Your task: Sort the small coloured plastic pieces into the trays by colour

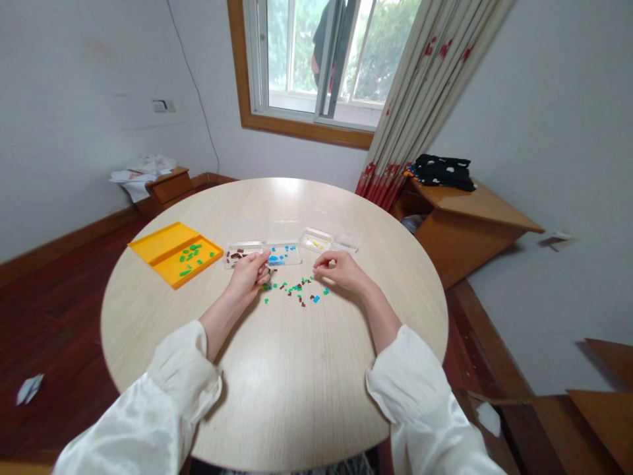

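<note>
My left hand (248, 274) is closed, thumb against curled fingers, just in front of the clear boxes; whatever it may hold is too small to make out. To its right, my right hand (343, 270) pinches thumb and forefinger together above the table, and I cannot make out anything between the tips. Between and below both hands lies a loose scatter of small green, brown and blue plastic pieces (297, 288). Behind my left hand are a clear box of brown pieces (246, 245) and a clear tray of blue pieces (300, 254). A clear box with yellow pieces (316, 231) sits behind my right hand.
On the left of the round table (291, 382) lies an open yellow case (165, 241) with green pieces in one half. A clear lid or tray (352, 243) adjoins the yellow pieces' box. Beyond stand a wooden cabinet (479, 218) with dark cloth, a curtain (420, 86) and a window.
</note>
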A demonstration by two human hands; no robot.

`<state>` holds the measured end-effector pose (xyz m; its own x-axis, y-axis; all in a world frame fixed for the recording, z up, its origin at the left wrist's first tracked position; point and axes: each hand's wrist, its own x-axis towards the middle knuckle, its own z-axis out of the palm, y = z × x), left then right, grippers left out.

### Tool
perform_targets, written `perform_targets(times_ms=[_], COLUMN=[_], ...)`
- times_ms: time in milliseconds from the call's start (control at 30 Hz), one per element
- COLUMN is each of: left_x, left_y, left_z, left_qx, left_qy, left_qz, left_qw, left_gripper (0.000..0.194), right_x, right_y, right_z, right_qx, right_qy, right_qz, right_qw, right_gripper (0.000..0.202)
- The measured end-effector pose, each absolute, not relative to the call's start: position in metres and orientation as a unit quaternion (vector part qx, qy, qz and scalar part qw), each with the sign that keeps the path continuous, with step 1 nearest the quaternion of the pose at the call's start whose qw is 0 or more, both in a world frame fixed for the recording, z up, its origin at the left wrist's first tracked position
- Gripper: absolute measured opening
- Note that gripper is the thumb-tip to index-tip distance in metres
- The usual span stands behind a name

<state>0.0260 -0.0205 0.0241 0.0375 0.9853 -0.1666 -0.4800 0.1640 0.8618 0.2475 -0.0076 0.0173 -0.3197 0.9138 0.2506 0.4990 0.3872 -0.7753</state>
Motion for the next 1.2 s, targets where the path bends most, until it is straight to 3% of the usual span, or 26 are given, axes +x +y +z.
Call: perform_targets(times_ms=[167, 767, 867, 1100, 1200], left_x=[0.026, 0.025, 0.024, 0.022, 0.022], left_y=[-0.019, -0.018, -0.017, -0.016, -0.017], left_z=[0.022, 0.021, 0.019, 0.018, 0.018], left_qx=[0.313, 0.311, 0.308, 0.325, 0.340], left_qy=[0.398, 0.395, 0.397, 0.396, 0.405], left_qz=[0.572, 0.567, 0.570, 0.582, 0.588], left_qw=[0.646, 0.653, 0.650, 0.631, 0.613], left_gripper=[0.043, 0.039, 0.036, 0.038, 0.035], right_x=[0.242, 0.241, 0.238, 0.252, 0.264], right_y=[-0.009, -0.010, -0.010, 0.002, 0.006], right_z=[0.007, 0.009, 0.012, 0.016, 0.014], right_qx=[-0.431, -0.452, -0.468, -0.552, -0.576], right_qy=[-0.774, -0.772, -0.765, -0.635, -0.600], right_qz=[0.400, 0.390, 0.356, 0.134, 0.069], right_qw=[0.235, 0.220, 0.261, 0.523, 0.551], right_gripper=[0.011, 0.014, 0.020, 0.021, 0.018])
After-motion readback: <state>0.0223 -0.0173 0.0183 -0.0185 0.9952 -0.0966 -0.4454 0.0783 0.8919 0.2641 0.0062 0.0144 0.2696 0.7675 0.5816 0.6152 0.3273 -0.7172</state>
